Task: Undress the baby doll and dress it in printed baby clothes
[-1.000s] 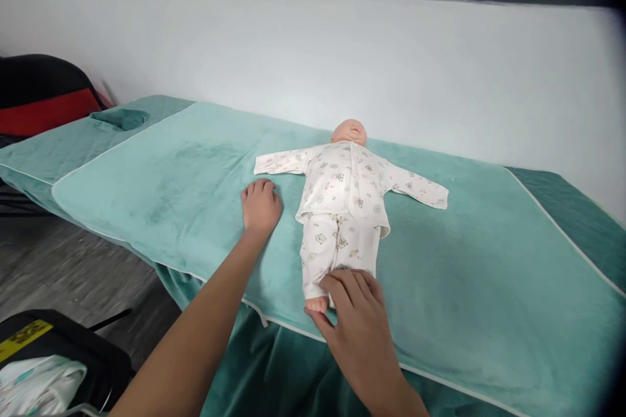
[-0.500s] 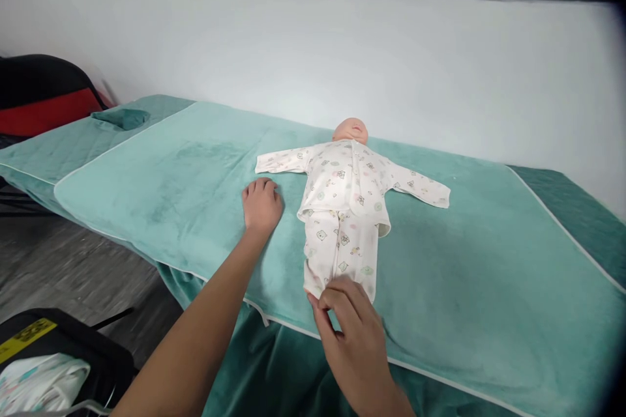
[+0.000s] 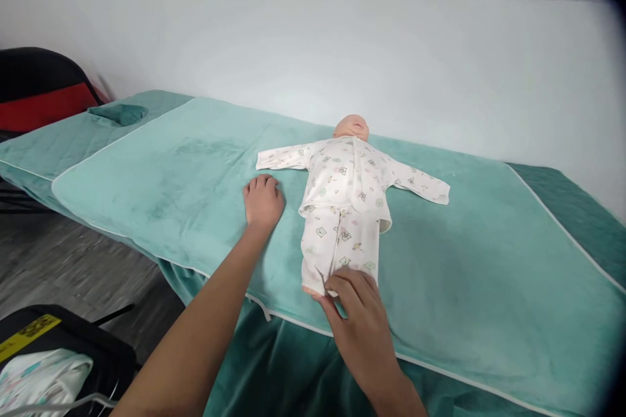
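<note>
A baby doll [image 3: 352,125] lies on its back on the green bed cover, its arms spread in the sleeves of a white printed top [image 3: 337,172]. Matching white printed trousers [image 3: 320,247] cover its legs. My right hand [image 3: 359,319] pinches the trousers near the leg cuffs, thumb and index finger closed on the cloth. A bit of the doll's foot [image 3: 310,290] shows under the left-hand cuff. Left of the doll, my left hand [image 3: 264,203] rests on the cover with its fingers curled and nothing visible in them; it is apart from the doll.
The green bed cover [image 3: 464,273] has white piping and hangs down at the front. A face hole [image 3: 117,115] is at the bed's left end. A black and red chair [image 3: 44,94] stands beyond it. Folded white printed cloth [image 3: 44,378] lies on a black seat at lower left.
My right hand has moved slightly right at the cuffs, and the left-hand trouser leg has shifted a little, baring more of the foot. My left hand stays in place.
</note>
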A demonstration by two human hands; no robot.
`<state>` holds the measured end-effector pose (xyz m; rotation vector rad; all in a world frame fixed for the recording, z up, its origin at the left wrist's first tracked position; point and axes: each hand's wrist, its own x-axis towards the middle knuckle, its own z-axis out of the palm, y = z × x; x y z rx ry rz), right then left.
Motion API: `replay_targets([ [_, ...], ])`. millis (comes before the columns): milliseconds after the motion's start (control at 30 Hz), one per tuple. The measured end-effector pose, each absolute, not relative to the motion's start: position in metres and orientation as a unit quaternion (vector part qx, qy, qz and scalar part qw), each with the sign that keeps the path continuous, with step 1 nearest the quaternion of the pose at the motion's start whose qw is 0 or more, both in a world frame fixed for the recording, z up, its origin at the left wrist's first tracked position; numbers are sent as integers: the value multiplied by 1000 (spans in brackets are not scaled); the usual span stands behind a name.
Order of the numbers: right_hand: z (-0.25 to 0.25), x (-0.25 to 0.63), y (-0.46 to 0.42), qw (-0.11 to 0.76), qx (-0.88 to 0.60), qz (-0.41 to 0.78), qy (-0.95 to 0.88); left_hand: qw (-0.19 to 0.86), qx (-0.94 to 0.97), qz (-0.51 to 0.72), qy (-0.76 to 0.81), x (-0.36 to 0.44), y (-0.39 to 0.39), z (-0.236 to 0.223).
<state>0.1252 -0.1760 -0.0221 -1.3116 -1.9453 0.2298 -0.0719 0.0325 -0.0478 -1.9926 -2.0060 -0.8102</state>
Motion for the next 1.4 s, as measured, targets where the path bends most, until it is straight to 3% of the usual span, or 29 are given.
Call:
replay_targets([
  [300,-16,114,-172,433,-507,99,-739,93,-673,-274,-680,-71,31,-46],
  [667,-5,106,-186,521,-542,202,-628,89,-672,-272,-683,-71,31,-46],
  [1033,-13,109,-193,371,-514,118,-765,86,-672,-279,-681,-71,32,-47],
  [1233,-5,125,-197,365,-451,109,-807,90,-672,-272,-683,-71,31,-44],
  [1400,28,162,-187,420,-374,106,-820,95,-673,-265,-684,-71,31,-45],
])
